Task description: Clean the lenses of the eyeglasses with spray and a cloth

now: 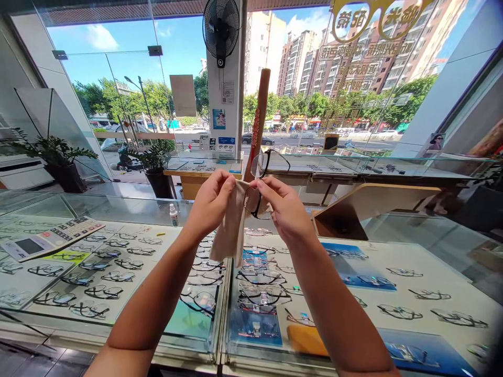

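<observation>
Our left hand (210,201) and right hand (281,207) meet above the table, with a beige cleaning cloth (231,230) hanging between them. The left fingers (230,183) pinch the top of the cloth in a narrow grip. The right fingers (261,186) close just as narrowly on the cloth where it folds over a pair of dark-framed eyeglasses (252,201). These are held up in the air, tilted on edge, with one lens low against the cloth and the other rising above our right hand. Below, the glass-topped display table (129,209) carries rows of spectacles (118,276) on pale and blue cards, with a small white dropper bottle (173,214) near its far edge and a calculator (51,238) at the left. A tall tan tube (259,99) with red markings stands behind the eyeglasses.
</observation>
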`<state>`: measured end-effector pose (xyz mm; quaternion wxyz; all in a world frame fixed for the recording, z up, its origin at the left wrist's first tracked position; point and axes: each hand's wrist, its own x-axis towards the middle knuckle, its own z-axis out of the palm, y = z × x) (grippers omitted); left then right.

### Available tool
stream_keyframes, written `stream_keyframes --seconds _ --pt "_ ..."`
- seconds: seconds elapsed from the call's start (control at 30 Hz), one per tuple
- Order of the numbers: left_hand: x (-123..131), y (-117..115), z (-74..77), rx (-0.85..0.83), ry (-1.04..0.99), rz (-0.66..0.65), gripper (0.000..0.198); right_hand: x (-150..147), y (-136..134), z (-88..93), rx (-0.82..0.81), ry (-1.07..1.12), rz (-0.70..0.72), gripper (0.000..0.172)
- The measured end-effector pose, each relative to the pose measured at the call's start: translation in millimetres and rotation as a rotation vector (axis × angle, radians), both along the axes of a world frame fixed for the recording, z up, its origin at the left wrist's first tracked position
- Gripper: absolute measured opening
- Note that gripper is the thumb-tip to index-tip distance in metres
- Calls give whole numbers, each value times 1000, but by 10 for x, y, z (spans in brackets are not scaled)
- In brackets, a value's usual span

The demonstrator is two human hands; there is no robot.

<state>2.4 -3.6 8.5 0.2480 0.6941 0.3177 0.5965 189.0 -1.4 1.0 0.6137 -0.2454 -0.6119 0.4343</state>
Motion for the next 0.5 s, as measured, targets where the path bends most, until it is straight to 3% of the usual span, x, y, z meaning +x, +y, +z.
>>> stream_keyframes --seconds 0.1,0.27,0.5 --pt "-3 -4 23 -47 -34 -69 37 8 -9 14 4 9 -10 18" --pt "-3 49 24 -228 -96 -317 46 18 -19 37 1 41 -5 20" --pt "106 146 -44 -191 -96 -345 45 22 -15 43 1 103 45 21"
